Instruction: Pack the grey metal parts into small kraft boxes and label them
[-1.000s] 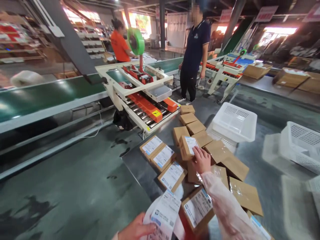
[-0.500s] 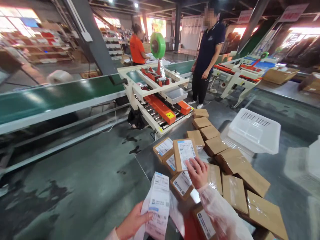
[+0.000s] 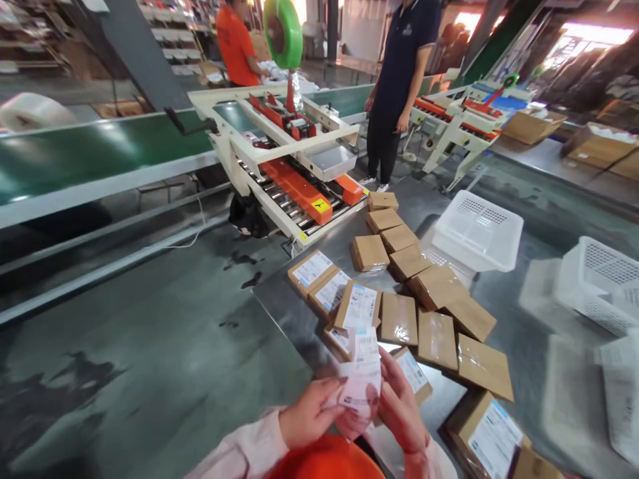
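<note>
A folded strip of white printed shipping labels (image 3: 358, 382) is held in front of me, above the near edge of the metal table. My left hand (image 3: 310, 409) pinches its left side between thumb and fingers. At the strip's right edge my right hand (image 3: 402, 406) closes on it, some fingertips hidden behind the paper. Just beyond lies a small cardboard box (image 3: 357, 307) with a label on its top. Two more labelled boxes, a near one (image 3: 329, 293) and a far one (image 3: 310, 269), sit to its left. Beside my right hand is another labelled box (image 3: 415, 374).
Several taped boxes (image 3: 436, 336) run in rows across the table (image 3: 319, 249). White plastic baskets (image 3: 482, 229) stand on the right. A carton sealing machine (image 3: 299, 193) with a green tape roll (image 3: 283, 33) stands ahead, by a green conveyor (image 3: 110, 150). Two people stand beyond.
My right hand has left the top of the labelled box and come back to the label strip. My left hand has brought the strip to the right. The camera view has shifted.
</note>
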A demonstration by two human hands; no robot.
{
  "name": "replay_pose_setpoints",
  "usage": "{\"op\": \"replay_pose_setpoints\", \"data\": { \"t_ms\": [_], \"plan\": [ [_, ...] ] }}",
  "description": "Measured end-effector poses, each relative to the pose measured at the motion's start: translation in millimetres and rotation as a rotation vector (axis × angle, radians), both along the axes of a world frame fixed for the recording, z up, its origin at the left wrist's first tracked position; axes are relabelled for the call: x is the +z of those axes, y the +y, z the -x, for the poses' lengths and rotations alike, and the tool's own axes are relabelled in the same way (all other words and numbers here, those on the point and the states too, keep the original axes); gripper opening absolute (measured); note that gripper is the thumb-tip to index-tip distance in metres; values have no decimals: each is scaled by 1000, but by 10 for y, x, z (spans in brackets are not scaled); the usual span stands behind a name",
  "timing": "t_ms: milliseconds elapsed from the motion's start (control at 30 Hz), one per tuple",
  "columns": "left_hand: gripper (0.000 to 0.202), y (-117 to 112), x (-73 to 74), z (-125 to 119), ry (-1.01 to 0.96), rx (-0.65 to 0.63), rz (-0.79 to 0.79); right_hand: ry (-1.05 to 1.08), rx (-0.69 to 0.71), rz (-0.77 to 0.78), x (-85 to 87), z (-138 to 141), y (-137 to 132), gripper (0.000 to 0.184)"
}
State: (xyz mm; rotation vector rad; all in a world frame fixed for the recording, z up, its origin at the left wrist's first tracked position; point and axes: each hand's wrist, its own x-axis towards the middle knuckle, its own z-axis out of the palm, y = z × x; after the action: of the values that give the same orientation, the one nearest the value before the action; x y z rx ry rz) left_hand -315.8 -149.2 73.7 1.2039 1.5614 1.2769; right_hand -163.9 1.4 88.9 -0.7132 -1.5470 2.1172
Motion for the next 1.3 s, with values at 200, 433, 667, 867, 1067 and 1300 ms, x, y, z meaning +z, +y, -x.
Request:
{"op": "replay_pose_setpoints", "data": {
  "t_ms": [200,433,667,867,1067,1300],
  "plan": [
    [26,426,287,105,603,-362,53,-92,-294,88,126,51,111,61],
    [10,650,305,123,604,-492,75,-106,-257,194,142,55,432,44],
    [22,1017,377,557,171,-28,75,-128,-153,91,61,69,613,42],
    [9,1511,468,887,387,123,30,-130,266,-278,23,22,583,31],
    [12,1437,258,730,705,33,91,-145,283,-407,-46,-49,601,33],
    [22,1363,28,345,1082,-171,188,-156,236,-652,-214,-1,677,26]
  ]
}}
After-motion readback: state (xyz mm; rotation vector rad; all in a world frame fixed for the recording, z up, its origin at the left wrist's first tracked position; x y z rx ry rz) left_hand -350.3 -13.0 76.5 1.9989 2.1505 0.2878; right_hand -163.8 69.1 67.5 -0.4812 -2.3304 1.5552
